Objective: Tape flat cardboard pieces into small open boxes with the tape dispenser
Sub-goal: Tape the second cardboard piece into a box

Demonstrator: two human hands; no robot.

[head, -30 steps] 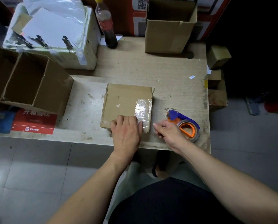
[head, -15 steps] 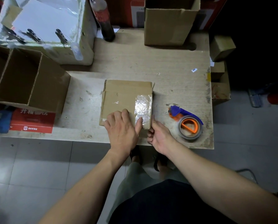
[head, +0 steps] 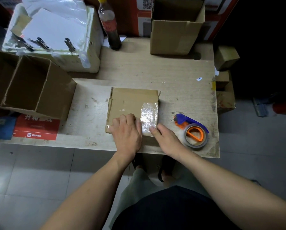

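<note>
A flat brown cardboard piece point(head: 129, 101) lies on the wooden table point(head: 172, 77), with a strip of clear tape point(head: 149, 113) along its right side. My left hand point(head: 127, 131) rests palm down on its near edge, fingers bent over the cardboard. My right hand point(head: 167, 138) lies beside the near right corner, its thumb touching the end of the tape. The tape dispenser point(head: 193, 130), blue and orange with a roll of clear tape, lies on the table just right of my right hand, untouched.
An open divided cardboard box point(head: 31, 87) stands at the left. Behind it sits a white foam box point(head: 56, 35) with papers and clips. A dark bottle point(head: 110, 25) and a tall open carton point(head: 175, 27) stand at the back. Small boxes point(head: 225, 58) sit beyond the table's right edge.
My right hand slid from the dispenser to the cardboard's near right corner and now touches the tape end with its thumb. My left hand stayed on the near edge.
</note>
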